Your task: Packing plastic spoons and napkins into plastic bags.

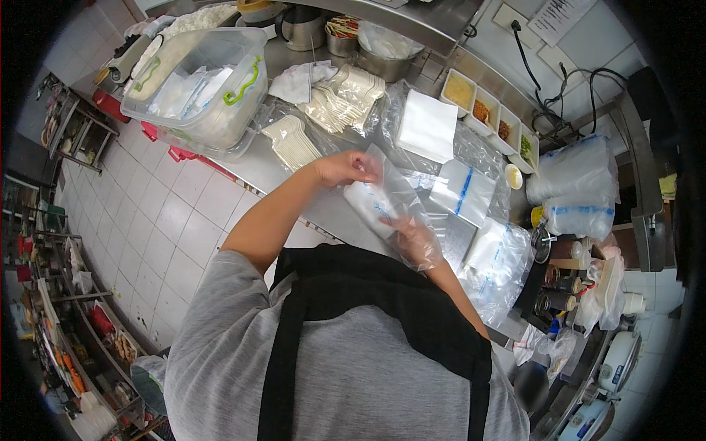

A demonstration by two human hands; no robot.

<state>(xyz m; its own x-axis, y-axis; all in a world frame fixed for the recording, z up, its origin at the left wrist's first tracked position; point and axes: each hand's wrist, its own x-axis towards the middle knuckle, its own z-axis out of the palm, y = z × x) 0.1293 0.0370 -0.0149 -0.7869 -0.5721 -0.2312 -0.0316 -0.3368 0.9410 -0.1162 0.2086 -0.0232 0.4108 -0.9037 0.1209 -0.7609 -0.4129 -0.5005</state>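
Observation:
In front of my chest, a clear plastic bag [397,176] hangs between my two hands. My left hand [349,168] pinches the bag near its upper left edge, with the fingers closed. A white packet with blue print [365,207] shows through the plastic. My right hand [415,237] is covered by the clear film up to the wrist, and its fingers close on the lower end of that packet. Bundles of pale disposable spoons [290,142] lie beyond my left hand. A white napkin stack [426,126] and a blue-striped white packet [463,192] lie past the bag.
A large clear bin [243,128] with green handles, holding packets, stands at the left on the steel counter [254,165]. White trays [484,110] of chopped food line the back right. Bags of clear plastic [577,173] and jars [562,283] crowd the right side.

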